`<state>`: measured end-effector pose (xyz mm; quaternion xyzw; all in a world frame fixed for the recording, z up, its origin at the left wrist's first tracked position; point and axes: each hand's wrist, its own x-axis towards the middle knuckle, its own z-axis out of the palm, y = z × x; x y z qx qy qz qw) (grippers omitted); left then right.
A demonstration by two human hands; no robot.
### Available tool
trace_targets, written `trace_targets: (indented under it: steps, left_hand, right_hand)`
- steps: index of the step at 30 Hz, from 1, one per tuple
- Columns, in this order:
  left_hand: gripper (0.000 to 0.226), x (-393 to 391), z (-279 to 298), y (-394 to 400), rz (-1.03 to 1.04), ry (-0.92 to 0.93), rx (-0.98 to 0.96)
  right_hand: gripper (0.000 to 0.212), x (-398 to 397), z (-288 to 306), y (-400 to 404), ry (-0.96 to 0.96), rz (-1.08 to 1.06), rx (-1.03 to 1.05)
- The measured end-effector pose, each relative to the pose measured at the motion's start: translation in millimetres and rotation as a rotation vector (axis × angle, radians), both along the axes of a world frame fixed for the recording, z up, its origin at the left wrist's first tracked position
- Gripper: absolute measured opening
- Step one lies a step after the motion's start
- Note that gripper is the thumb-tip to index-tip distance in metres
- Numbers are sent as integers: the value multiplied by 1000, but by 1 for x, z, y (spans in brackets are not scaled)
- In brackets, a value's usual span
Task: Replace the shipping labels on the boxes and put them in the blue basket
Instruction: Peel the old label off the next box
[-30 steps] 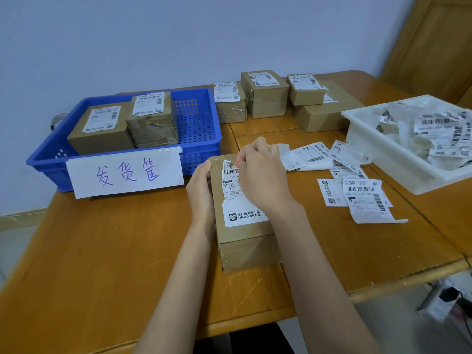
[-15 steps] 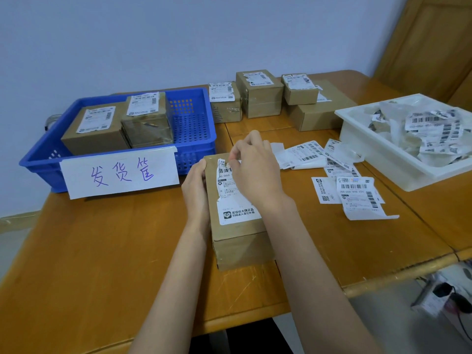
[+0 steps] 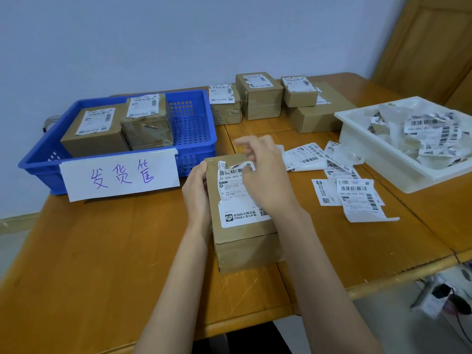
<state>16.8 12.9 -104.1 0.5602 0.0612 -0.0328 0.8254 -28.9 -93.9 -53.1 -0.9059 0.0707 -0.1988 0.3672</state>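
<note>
L hand (image 3: 195,190) grips the cardboard box (image 3: 242,241); R hand (image 3: 265,175) pinches its torn shipping label (image 3: 237,198) at the top edge. Label's thin, tears easily, so prob. peel low from a corner.

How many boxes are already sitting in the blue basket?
2. One lies flat at the left of the blue basket, a labelled box; the taller box stands right beside it. None seems hidden.

Head camera looks forward and down, close over the table (image 3: 102,251).
</note>
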Motion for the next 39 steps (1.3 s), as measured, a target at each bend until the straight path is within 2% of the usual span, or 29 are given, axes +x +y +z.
trace_targets:
  steps: [3,7,18,23,27,29,32,39]
  left_hand:
    - [22,0,1,0,9,1,-2]
    - [23,1,-1,0,-6,-13,-1]
    - [22,0,1,-2,37,-25,45]
    - [25,-1,2,-2,26,-25,34]
    - [28,-1,1,-1,19,-22,17]
    - [28,-1,2,-2,23,-25,26]
    - [25,-1,2,-1,34,-17,33]
    - [24,0,3,-3,37,18,-9]
  right_hand:
    - [31,-2,-4,0,28,-66,-106]
    - [13,5,-5,0,21,-100,-137]
    - [8,4,-5,2,17,-73,-318]
    - [7,-1,-2,2,4,-98,-129]
    - [42,-5,2,2,16,-198,14]
    - [35,-5,2,0,39,-263,29]
    - [14,-2,-1,2,62,-287,-67]
    - [15,-4,-1,4,56,-179,-334]
